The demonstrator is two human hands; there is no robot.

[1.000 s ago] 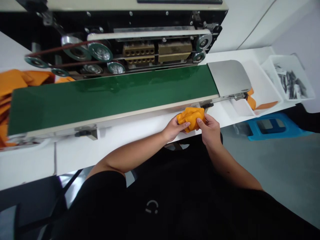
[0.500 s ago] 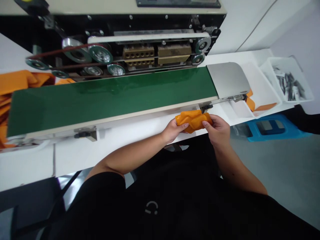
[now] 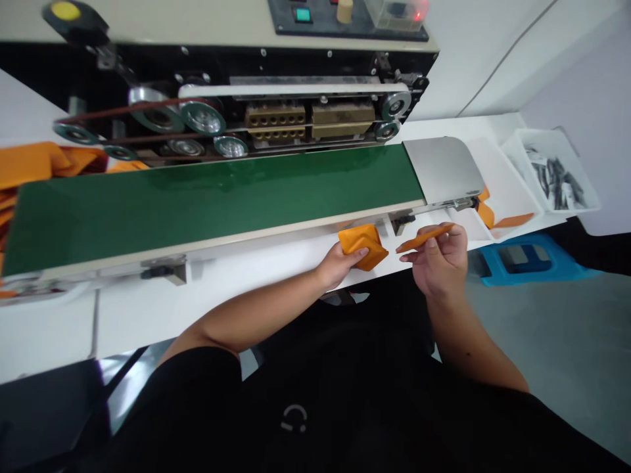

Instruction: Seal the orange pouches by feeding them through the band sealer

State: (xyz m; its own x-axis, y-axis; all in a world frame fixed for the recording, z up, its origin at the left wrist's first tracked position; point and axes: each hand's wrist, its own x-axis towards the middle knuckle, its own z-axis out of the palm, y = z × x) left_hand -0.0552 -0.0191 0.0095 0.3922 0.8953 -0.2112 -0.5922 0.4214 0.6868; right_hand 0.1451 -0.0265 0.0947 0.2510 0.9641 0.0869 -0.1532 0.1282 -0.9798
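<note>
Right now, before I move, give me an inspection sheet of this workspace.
Surface: white bench carrying a green conveyor belt, with exposed pulleys on the machine behind it.
Job's things: folded orange packet; thin orange strip.
Clutter: heap of orange material at the far left, behind the belt; orange strips in a white tray; dark pieces in a white bin.
Hands: left hand holds the packet; right hand pinches the strip.
Cables: nothing seen.
Surroundings: blue stool on the grey floor.
</note>
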